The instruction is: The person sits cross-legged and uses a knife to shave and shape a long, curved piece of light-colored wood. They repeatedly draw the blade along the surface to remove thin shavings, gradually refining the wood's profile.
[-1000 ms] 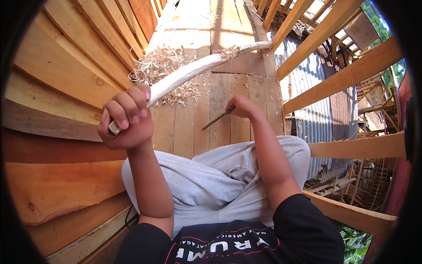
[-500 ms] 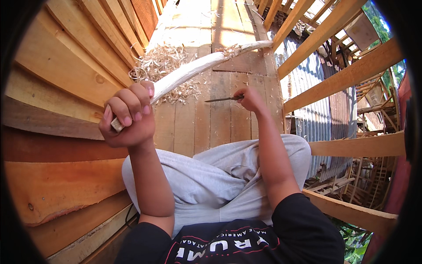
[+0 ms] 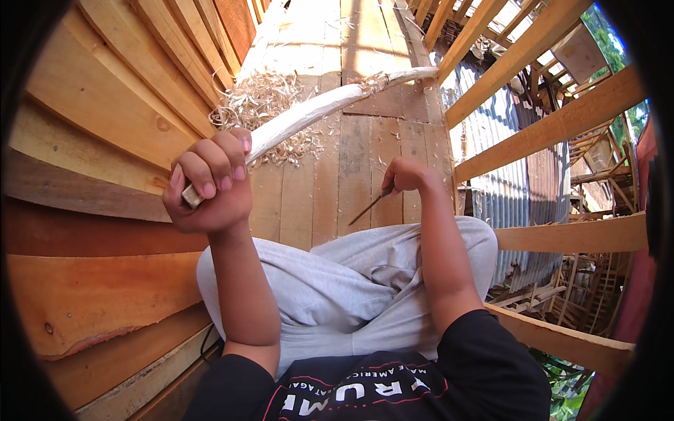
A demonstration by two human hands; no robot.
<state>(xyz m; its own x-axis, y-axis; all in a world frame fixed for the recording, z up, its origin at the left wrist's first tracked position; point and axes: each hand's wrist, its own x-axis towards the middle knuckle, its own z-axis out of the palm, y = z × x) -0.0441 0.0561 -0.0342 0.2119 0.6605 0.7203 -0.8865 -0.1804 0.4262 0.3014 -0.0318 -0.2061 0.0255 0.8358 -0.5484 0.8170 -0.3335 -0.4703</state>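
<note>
My left hand [image 3: 211,184] is wrapped round the near end of a long, slightly curved wooden stick [image 3: 302,118]. Most of its length is pale and stripped, while the far part looks rougher and darker. It slants up to the right, its tip reaching the railing at the far right. Closed round the handle of a thin knife [image 3: 366,210], my right hand [image 3: 407,175] hangs above the floor in front of my right knee. The blade points down and left, toward my lap, apart from the stick. My fingers hide most of the knife's handle.
Curly wood shavings [image 3: 263,98] lie heaped on the plank floor [image 3: 295,203] beyond my left hand. A wall of stacked boards [image 3: 98,91] rises close on the left. Along the right runs a wooden slat railing [image 3: 547,133], with corrugated metal sheets [image 3: 491,189] beyond it.
My right hand has turned at the wrist, swinging the knife blade from pointing left to pointing down toward my lap. The stick and my left hand have barely shifted.
</note>
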